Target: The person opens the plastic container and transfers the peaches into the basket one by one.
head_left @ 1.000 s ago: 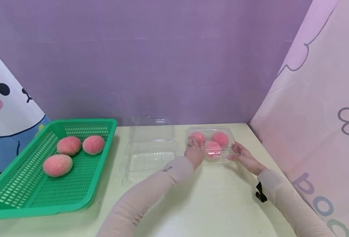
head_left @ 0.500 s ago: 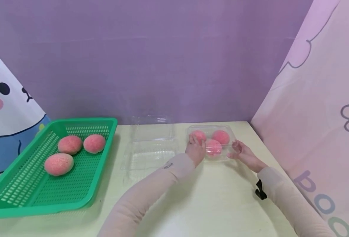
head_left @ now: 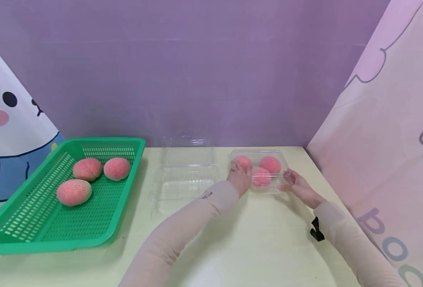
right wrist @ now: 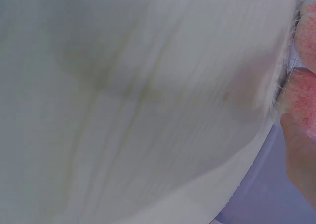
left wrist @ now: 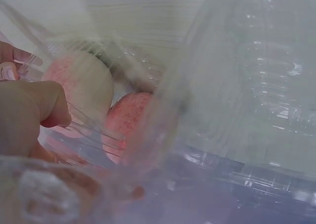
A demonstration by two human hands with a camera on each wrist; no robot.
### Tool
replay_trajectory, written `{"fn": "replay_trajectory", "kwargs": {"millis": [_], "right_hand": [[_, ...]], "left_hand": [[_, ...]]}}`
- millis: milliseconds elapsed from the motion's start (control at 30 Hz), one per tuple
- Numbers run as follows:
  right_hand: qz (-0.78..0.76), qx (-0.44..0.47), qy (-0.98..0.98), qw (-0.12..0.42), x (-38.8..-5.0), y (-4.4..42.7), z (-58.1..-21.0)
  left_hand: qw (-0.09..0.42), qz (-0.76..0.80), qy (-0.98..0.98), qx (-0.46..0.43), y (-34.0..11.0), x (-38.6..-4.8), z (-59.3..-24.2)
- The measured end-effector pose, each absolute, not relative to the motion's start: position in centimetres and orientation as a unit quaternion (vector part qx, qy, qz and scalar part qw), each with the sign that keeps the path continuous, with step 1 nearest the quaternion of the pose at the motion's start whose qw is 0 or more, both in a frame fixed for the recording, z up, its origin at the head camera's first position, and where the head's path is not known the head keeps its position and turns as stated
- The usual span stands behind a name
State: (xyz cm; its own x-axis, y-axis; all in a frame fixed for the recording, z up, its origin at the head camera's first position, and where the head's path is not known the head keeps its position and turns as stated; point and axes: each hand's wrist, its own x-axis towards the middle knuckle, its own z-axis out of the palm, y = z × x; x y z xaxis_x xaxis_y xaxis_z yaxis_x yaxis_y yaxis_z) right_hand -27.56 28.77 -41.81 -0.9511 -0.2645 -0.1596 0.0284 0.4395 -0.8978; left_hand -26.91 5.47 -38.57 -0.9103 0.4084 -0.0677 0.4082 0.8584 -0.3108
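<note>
Filled clear box: right of centre in the head view, flat on the table; you have its near edge between both hands, and its rim shows at the back.
Boxed pink fruits: three inside, the front one between the two behind, probably set in a triangle so that each keeps to its own room under the lid.
Left hand: yours is at the box's near-left corner, fingers bent over and pinching the plastic edge; the thumb is hidden in the head view.
Right hand: yours pinches the near-right corner, thumb below and fingers above; holding opposite corners likely keeps the box from sliding or twisting.
Lid: it appears to lie over the fruits; whether its edge is latched you cannot tell through the glare.
Open clear box: middle of the frame, its lid folded back toward the purple backdrop, perhaps leaving the tray reachable from above.
Green basket: lower left of the frame, rim toward you, bearing three loose fruits, apparently kept apart from the boxes.
</note>
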Motion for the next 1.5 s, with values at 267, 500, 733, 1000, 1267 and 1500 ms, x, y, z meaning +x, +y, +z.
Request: {"fn": "replay_trajectory", "kwargs": {"millis": [267, 500, 733, 1000, 1267, 1500], "right_hand": [[-0.525, -0.071, 0.836, 0.143, -27.5, 28.8, -42.0], [-0.524, -0.072, 0.837, 0.142, -27.7, 29.0, -41.8], [-0.530, -0.075, 0.832, 0.146, -27.6, 29.0, -41.8], [-0.532, -0.076, 0.830, 0.150, -27.6, 28.8, -41.8], [-0.531, -0.077, 0.829, 0.155, -27.9, 29.0, -41.9], [-0.534, -0.089, 0.827, 0.153, -28.1, 29.1, -42.2]], "left_hand": [[0.004, 0.169, -0.962, -0.212, 5.5, -27.0, -38.4], [0.004, 0.165, -0.964, -0.206, 5.7, -27.0, -37.9], [-0.025, 0.199, -0.955, -0.217, 5.7, -26.9, -37.4], [-0.036, 0.186, -0.959, -0.209, 5.7, -27.2, -37.5], [-0.037, 0.203, -0.955, -0.212, 5.8, -27.4, -37.4], [-0.023, 0.247, -0.943, -0.223, 5.7, -27.2, -37.2]]}}
